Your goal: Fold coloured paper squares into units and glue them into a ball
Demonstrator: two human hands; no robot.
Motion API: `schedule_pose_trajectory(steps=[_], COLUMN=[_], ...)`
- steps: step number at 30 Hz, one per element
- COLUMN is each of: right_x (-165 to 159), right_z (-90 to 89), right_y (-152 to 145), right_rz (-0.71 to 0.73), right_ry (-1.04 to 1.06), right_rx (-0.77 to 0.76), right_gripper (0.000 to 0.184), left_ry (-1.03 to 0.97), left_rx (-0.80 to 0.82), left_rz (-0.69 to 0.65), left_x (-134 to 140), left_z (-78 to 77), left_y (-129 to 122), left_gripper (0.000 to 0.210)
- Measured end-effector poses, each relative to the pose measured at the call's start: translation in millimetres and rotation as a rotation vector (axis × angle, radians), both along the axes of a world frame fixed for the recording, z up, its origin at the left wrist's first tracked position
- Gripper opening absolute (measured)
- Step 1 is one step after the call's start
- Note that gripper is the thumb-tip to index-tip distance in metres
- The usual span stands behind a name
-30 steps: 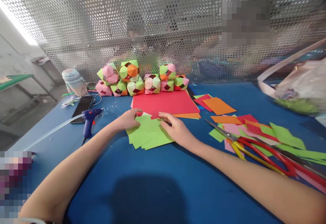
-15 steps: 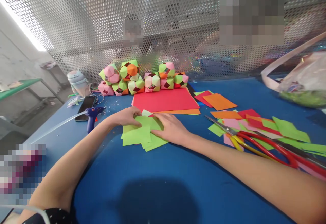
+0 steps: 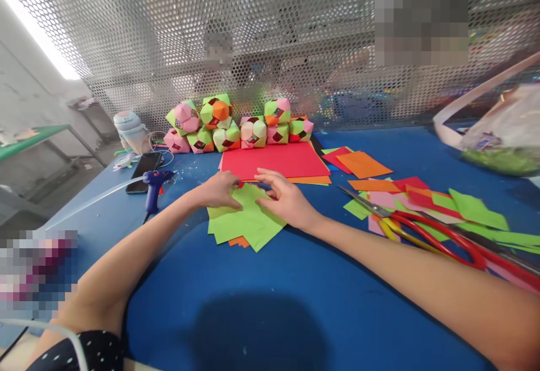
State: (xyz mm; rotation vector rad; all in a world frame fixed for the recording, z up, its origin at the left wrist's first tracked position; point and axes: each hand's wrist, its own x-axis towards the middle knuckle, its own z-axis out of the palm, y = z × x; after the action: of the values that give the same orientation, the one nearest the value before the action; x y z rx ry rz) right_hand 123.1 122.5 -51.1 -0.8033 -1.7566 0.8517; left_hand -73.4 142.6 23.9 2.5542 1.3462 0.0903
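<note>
Left hand (image 3: 217, 191) and right hand (image 3: 291, 201) sit apart from each other on either side of the green papers (image 3: 248, 222), fingers curved; whether either one pinches a sheet, I cannot tell. The papers lie fanned in the middle of the tabletop (image 3: 169, 281) (some orange paper (image 3: 239, 242) peeks out at their near edge). Just beyond is a red sheet (image 3: 274, 160), with paper balls (image 3: 252, 128) stacked at its far side. A glue gun (image 3: 152, 193) and phone (image 3: 143, 175) lie left; scissors (image 3: 382, 211) rest across scraps (image 3: 476, 210) on the right.
</note>
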Motion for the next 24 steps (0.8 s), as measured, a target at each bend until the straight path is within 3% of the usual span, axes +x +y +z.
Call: schedule_pose_trajectory(steps=[2,4,10,15,20,24], right_x=[-1.0,-0.9,0.5,-4.9,-3.7,2.9], right_z=[0.8,2.7,11.0,13.2,16.7,22.2], right_y=[-0.1,0.4,4.3,6.3,10.4,14.6], right_rz=[0.045,0.051,0.045,0.081,-0.060,-0.073], right_ry=[0.111,0.138,0.225,0.335,0.362,0.321], right_rx=[-0.098,-0.159,-0.292,-0.327,-0.287,-0.244], right_gripper=[0.041,0.042,0.044,0.043,0.034,0.030], left_ry=[-0.054,-0.242,-0.602,-1.210,-1.385,-1.378], left_rx=[0.032,0.005,-0.059,-0.129,-0.134,-0.109], left_rz=[0.030,0.072,0.248,0.415,0.294,0.214], left_x=[0.9,0.9,-3.6,2.4,15.5,14.6], left_z=[-0.2,0.1,2.3,-4.1,-13.8,-19.8], left_y=[1.0,1.6,4.4,4.6,-5.4,-9.4], left_gripper=[0.032,0.024,0.021,0.032,0.034,0.051])
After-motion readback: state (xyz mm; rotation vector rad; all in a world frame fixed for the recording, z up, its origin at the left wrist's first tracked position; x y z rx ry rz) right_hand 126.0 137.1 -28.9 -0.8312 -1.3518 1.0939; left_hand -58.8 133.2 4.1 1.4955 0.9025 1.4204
